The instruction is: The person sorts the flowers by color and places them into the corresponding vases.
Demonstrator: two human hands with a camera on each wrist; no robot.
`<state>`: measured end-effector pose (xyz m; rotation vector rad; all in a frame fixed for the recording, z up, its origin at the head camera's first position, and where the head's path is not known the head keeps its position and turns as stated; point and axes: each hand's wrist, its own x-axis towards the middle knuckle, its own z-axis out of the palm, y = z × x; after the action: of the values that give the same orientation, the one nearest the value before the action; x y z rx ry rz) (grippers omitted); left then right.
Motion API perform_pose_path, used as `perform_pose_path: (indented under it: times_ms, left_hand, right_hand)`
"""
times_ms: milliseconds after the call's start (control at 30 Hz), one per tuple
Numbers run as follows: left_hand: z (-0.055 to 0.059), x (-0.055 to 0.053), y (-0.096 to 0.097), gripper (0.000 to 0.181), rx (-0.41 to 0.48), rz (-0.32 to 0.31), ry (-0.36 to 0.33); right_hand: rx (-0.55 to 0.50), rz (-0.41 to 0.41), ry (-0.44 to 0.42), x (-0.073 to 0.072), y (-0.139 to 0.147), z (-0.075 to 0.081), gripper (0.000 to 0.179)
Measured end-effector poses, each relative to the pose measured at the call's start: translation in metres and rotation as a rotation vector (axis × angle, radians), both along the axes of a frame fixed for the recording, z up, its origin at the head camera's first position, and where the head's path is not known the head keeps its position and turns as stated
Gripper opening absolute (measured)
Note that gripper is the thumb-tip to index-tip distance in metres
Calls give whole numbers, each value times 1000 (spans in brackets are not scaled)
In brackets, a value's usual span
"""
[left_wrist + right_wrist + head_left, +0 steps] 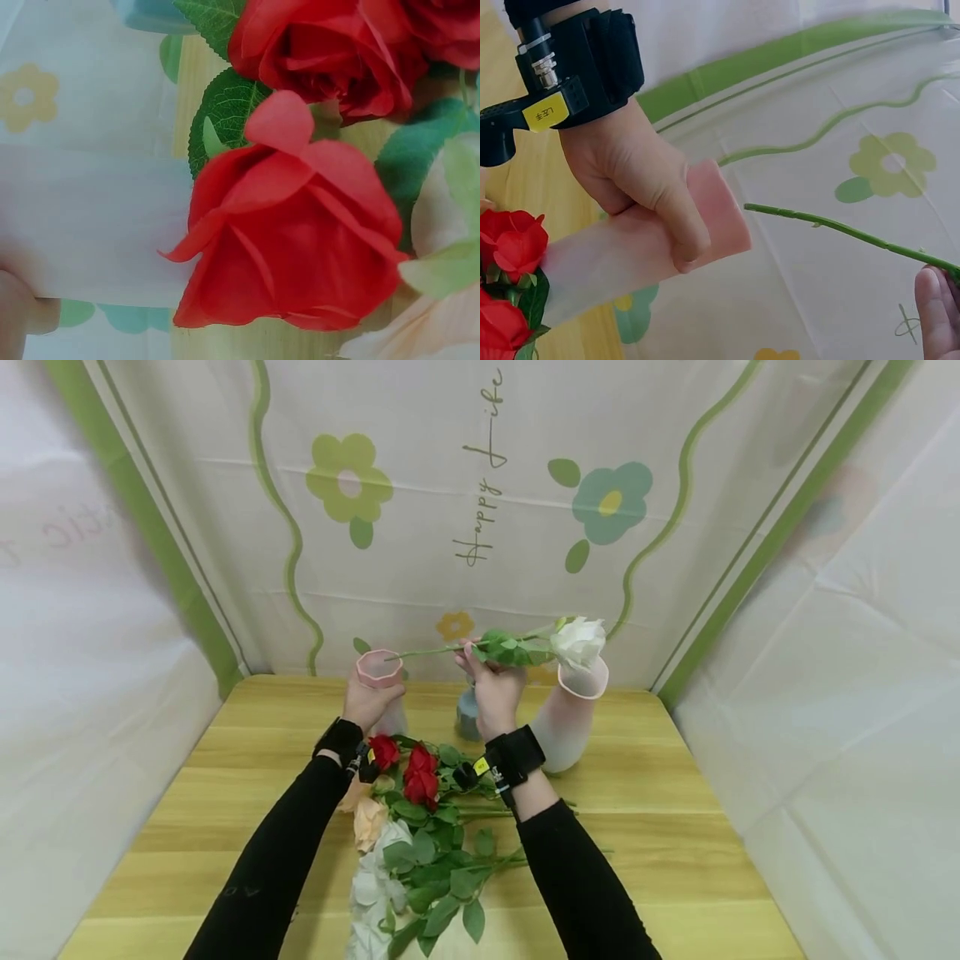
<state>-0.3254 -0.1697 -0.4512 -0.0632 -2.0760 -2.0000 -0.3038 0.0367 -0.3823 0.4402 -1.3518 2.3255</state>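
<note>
My left hand (367, 700) grips a pink-and-white vase (622, 251) near its rim; the vase stands at the back left of the table. My right hand (497, 692) pinches the green stem of a white rose (579, 643), its bloom pointing right. In the right wrist view the cut end of the stem (817, 223) lies just outside the vase mouth, apart from the rim. Only a bit of my right hand's fingers (934, 311) shows there. A red rose (292, 240) fills much of the left wrist view and covers the vase's lower part.
Red roses (422, 774), peach roses (369, 823) and white roses (371, 889) lie piled on the wooden table (675, 860). A second vase (564, 731) stands at the right, behind the white bloom. A small blue-grey vase (468, 714) is at the back middle. Printed cloth walls surround the table.
</note>
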Motion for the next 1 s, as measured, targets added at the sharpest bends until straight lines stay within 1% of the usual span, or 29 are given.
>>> perform_pose_path:
  times_ms: [100,167,200,300,400,433,533,633,767,867,933,1000]
  left_hand:
    - [8,6,2,81,8,-5,10]
    - [8,5,2,80,23,-2,9]
    - [6,4,2,80,33,2,6]
    - [-5,-5,1,79,32,14,15]
    - [-15,-12,0,79,16,30,34]
    - [-17,-13,0,79,8,35,43]
    - [-19,-14,0,79,6,37,47]
    - [-15,-11,0,81,8,35,27]
    - [-2,-2,2,80,28,27,16]
    - [7,6,4,78,25,25,31]
    - [10,8,5,78,15,24,35]
    - [11,10,6,77,11,22,29]
  right_hand:
    - [7,4,-66,4,-7,12,14]
    - [21,13,-100,4,-12,14,12]
    - [34,17,-96,2,-14,12,13]
    - [85,23,-100,-1,-19,8,15]
    - [148,13,-100,-3,-24,4,18]
    - [174,7,-93,-3,-25,3,18]
    - [259,-38,-73,-1,-29,1,18]
    - [346,-71,-50,0,-33,-1,17]
    - [446,-91,-44,-3,-37,0,16]
    - [578,-145,-19,-6,-39,3,14]
    - [692,-189,2,-8,-40,4,13]
    - [797,-201,21,-10,-42,4,14]
